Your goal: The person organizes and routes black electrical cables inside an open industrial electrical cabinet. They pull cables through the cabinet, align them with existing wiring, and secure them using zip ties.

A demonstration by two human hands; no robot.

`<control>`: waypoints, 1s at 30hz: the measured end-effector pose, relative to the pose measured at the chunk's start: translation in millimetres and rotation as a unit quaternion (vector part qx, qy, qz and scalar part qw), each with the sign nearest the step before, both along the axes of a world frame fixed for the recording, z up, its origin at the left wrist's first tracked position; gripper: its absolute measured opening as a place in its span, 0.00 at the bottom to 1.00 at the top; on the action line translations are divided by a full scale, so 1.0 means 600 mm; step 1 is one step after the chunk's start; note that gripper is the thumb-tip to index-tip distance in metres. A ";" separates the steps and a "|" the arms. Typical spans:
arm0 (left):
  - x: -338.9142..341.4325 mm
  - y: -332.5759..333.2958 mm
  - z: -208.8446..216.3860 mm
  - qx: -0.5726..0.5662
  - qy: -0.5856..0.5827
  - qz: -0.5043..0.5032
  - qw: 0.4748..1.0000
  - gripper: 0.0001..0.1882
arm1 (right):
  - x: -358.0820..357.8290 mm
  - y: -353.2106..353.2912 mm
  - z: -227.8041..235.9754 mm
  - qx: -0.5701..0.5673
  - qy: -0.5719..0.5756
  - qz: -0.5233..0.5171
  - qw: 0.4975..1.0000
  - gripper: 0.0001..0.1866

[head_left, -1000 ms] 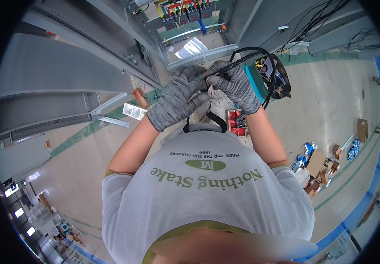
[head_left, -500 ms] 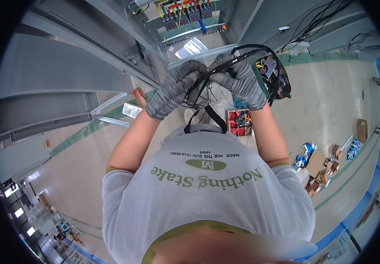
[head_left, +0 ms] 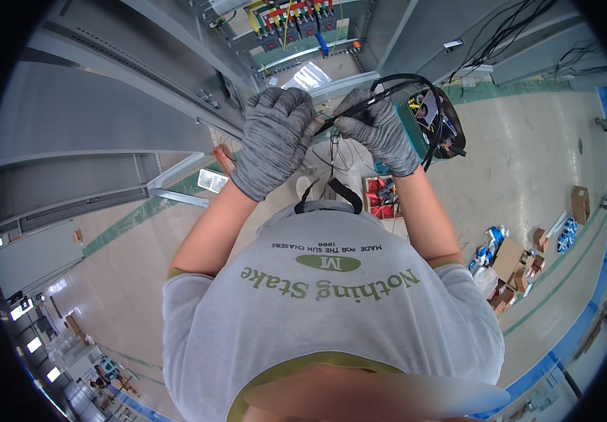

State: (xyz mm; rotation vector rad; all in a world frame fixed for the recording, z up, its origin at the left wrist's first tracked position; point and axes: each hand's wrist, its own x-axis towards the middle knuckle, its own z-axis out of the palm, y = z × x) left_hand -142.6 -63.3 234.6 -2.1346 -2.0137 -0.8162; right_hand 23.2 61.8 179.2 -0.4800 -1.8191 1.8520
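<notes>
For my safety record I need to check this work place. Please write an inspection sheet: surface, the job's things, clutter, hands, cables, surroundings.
Surface: glossy pale workshop floor with green lines; no bench seen.
Job's things: bundle of thin black wires, held up before the chest between both hands.
Clutter: brown cardboard boxes and small blue items on the floor at right; red tool tray under the hands.
Hands: left hand and right hand both in grey knitted gloves, closed on the wires.
Cables: a thicker black cable loop arcs past the right hand; thin strands hang below.
Surroundings: open grey metal electrical cabinet with red, yellow and green wiring.
</notes>
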 end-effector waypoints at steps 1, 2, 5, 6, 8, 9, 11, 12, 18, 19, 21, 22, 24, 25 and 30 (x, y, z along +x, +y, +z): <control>0.000 -0.002 -0.008 -0.035 -0.064 -0.003 0.997 0.10 | -0.003 -0.001 -0.003 0.040 -0.015 -0.007 0.999 0.11; 0.002 -0.007 -0.019 -0.070 -0.128 -0.004 0.989 0.11 | -0.007 -0.003 -0.005 0.041 -0.004 -0.020 0.999 0.10; 0.017 -0.030 -0.070 -0.150 -0.402 -0.046 0.902 0.14 | -0.016 -0.012 -0.004 -0.003 0.029 -0.034 0.999 0.10; 0.012 -0.032 -0.072 -0.169 -0.352 -0.056 0.919 0.14 | -0.017 -0.013 -0.002 -0.048 0.040 -0.027 0.998 0.10; 0.010 -0.030 -0.061 -0.157 -0.255 -0.062 0.952 0.15 | -0.019 -0.018 0.010 -0.081 0.048 -0.007 0.996 0.10; 0.009 -0.027 -0.053 -0.150 -0.205 -0.065 0.965 0.15 | -0.022 -0.024 0.024 -0.067 0.044 0.005 0.997 0.09; 0.008 -0.020 -0.042 -0.145 -0.192 -0.097 0.966 0.14 | -0.022 -0.026 0.031 -0.033 0.026 0.014 0.999 0.09; 0.008 -0.018 -0.038 -0.142 -0.185 -0.114 0.966 0.14 | -0.019 -0.025 0.030 -0.013 0.011 0.011 1.000 0.09; -0.004 -0.026 -0.039 -0.166 -0.530 -0.056 0.830 0.13 | -0.015 -0.007 0.008 0.089 0.075 0.017 0.993 0.10; -0.004 -0.027 -0.037 -0.199 -0.644 0.005 0.739 0.12 | -0.015 -0.005 0.006 0.072 0.075 0.018 0.994 0.10; -0.010 -0.015 -0.038 -0.158 -0.600 -0.081 0.780 0.11 | -0.020 -0.004 0.005 0.040 0.075 0.025 0.996 0.10; -0.006 -0.012 -0.030 -0.175 -0.602 -0.081 0.775 0.11 | -0.017 -0.003 0.006 0.033 0.079 0.034 0.996 0.10; -0.007 -0.006 -0.025 -0.172 -0.481 -0.065 0.857 0.09 | -0.015 -0.004 0.008 0.012 0.085 0.037 0.996 0.10; -0.013 -0.003 -0.023 -0.147 -0.390 -0.074 0.906 0.09 | -0.014 -0.005 0.010 0.001 0.087 0.039 0.995 0.10; 0.005 -0.006 0.015 -0.065 -0.034 0.004 0.997 0.07 | -0.005 -0.007 0.009 -0.054 0.063 0.003 0.997 0.08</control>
